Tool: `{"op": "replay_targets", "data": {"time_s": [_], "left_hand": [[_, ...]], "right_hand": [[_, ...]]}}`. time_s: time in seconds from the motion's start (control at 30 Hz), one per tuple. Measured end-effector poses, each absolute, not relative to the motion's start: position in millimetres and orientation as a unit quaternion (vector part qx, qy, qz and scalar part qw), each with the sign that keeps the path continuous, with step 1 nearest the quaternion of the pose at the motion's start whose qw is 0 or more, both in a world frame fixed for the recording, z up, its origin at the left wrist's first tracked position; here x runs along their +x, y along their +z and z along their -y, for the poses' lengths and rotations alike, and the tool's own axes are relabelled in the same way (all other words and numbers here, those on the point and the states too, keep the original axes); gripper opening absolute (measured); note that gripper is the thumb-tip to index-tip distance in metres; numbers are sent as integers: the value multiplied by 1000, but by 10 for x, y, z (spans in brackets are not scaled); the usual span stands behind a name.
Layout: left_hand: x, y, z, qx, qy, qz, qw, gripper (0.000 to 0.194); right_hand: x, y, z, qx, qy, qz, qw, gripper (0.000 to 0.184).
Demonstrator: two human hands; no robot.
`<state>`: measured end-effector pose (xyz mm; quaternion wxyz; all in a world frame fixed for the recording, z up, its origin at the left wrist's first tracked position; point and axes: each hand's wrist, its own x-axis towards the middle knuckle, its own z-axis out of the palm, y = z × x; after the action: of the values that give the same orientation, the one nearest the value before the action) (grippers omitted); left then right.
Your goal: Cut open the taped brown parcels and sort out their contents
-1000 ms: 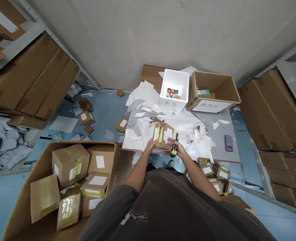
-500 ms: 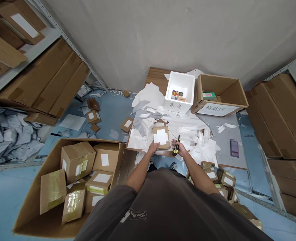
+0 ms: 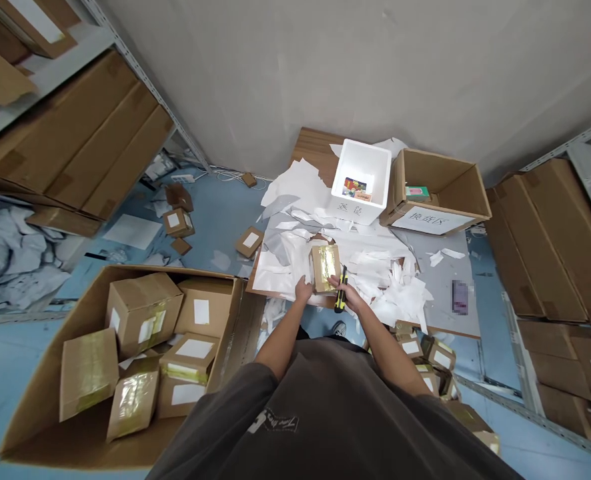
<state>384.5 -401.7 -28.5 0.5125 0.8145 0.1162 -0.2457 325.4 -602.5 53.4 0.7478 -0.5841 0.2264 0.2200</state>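
Observation:
A small cardboard box (image 3: 324,257) rests on the paper-strewn table in front of me, with shiny yellowish tape along its top face. My left hand (image 3: 303,291) is closed at its lower left corner, partly hiding that edge. In my right hand (image 3: 351,297) is a yellow and black utility knife (image 3: 341,300), held upright against the palm. The fingertips of that hand reach over to the box's lower right part. I cannot make out whether the knife's blade is out.
Torn white paper (image 3: 295,193) covers much of the table. A white foam bin (image 3: 358,208) and an open carton (image 3: 430,219) stand at the back. To the left is a big carton (image 3: 50,373) of taped boxes. More small boxes (image 3: 440,360) lie low on the right.
The small box has been turned over: its white label faced up before, now its taped face does. My right hand, with the utility knife, has come left to the box.

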Motion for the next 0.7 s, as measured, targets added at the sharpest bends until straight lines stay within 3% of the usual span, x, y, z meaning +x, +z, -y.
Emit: {"op": "replay_targets", "data": {"time_s": [0.07, 0.13, 0.23, 0.3, 0.4, 0.5, 0.6, 0.7], "left_hand": [[4060, -178, 3889, 842, -212, -80, 489, 82], [4350, -24, 3802, 880, -195, 76, 427, 95], [4759, 211, 3799, 883, -255, 291, 268, 135], [4898, 313, 3850, 884, -286, 327, 175, 151], [4845, 348, 3917, 898, -300, 302, 113, 155], [4611, 305, 3953, 915, -293, 252, 120, 154], [4412, 274, 4000, 922, -294, 206, 146, 153], [4344, 269, 4069, 920, -298, 185, 173, 153]], "right_hand": [[3247, 494, 5985, -604, 232, -202, 736, 63], [3237, 496, 6001, -617, 246, -182, 725, 63], [3231, 562, 6077, -606, 248, -174, 736, 62], [3247, 616, 6143, -589, 256, -181, 745, 59], [3337, 674, 6248, -605, 276, -202, 719, 53], [3544, 711, 6305, -709, 247, -225, 621, 45], [3856, 752, 6251, -842, 199, -220, 451, 33], [4188, 779, 6084, -914, 214, -182, 294, 35]]}}
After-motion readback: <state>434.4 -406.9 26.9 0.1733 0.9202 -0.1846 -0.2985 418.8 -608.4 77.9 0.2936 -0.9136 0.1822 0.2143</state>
